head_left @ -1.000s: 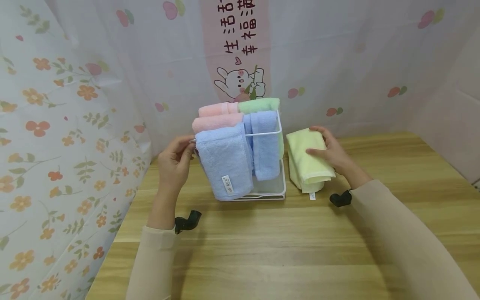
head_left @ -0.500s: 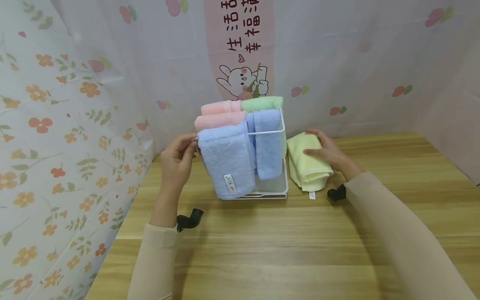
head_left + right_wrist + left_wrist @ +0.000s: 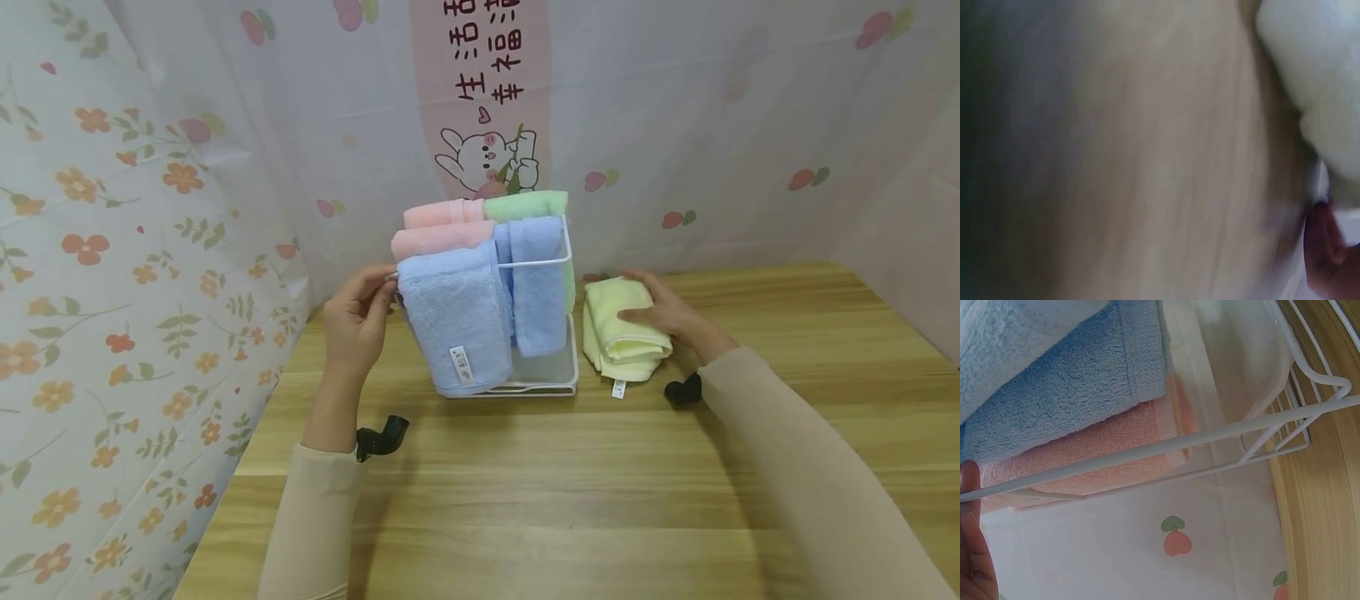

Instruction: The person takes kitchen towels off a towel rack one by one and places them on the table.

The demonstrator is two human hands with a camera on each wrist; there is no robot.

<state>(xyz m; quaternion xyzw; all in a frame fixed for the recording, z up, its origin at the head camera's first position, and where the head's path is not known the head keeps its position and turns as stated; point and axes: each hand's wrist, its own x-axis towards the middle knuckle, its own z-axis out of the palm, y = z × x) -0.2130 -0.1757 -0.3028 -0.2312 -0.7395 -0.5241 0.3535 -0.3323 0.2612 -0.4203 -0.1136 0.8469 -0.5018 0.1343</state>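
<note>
A white wire rack (image 3: 536, 264) stands near the back of the table with folded towels hung over its bars. My left hand (image 3: 358, 317) pinches the rack's bar at the left end, beside the blue towel (image 3: 453, 321) with a white label. Behind it hang a pink towel (image 3: 444, 239), a second blue towel (image 3: 540, 287), a peach towel (image 3: 442, 213) and a green towel (image 3: 527, 203). Right of the rack, my right hand (image 3: 667, 312) grips a folded yellow towel (image 3: 622, 329) low at the tabletop, thumb on top. The right wrist view is blurred.
The wooden table (image 3: 555, 500) reaches forward from the rack. A floral curtain (image 3: 135, 275) closes off the left side, and a printed cloth (image 3: 645, 117) hangs behind. Black wrist mounts (image 3: 382, 437) sit on both forearms.
My right hand has lowered the yellow towel, which now looks more bunched, and shifted slightly right in the last half second. My left hand keeps its hold on the rack's bar.
</note>
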